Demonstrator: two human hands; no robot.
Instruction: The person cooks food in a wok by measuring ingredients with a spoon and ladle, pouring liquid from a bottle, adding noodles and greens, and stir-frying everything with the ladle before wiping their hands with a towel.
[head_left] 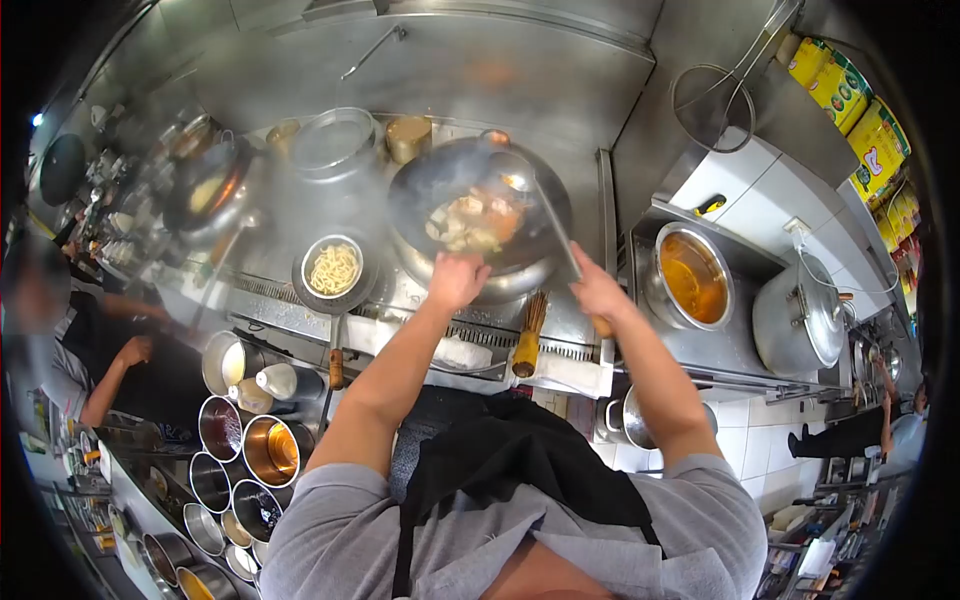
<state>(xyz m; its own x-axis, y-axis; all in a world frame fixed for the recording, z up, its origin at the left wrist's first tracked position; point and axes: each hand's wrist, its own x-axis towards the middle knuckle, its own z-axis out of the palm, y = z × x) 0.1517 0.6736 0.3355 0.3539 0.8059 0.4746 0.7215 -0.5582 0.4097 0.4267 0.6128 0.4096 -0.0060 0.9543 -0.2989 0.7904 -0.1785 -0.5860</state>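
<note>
Steel ladle point(553, 217) in the right hand point(600, 290) dips into the dark wok point(413, 192) on the range point(590, 240), among steaming food pieces point(470, 225); the left hand point(460, 280) grips the wok's near rim.

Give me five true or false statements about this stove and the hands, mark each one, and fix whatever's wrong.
1. The right hand holds a ladle. True.
2. The wok has nothing in it. False: food lies inside.
3. The left hand holds the brush. False: the brush is apart from both hands, near the stove's front edge.
4. The bowl of noodles is left of the wok in the picture. True.
5. A pot right of the wok holds orange liquid. True.
</note>
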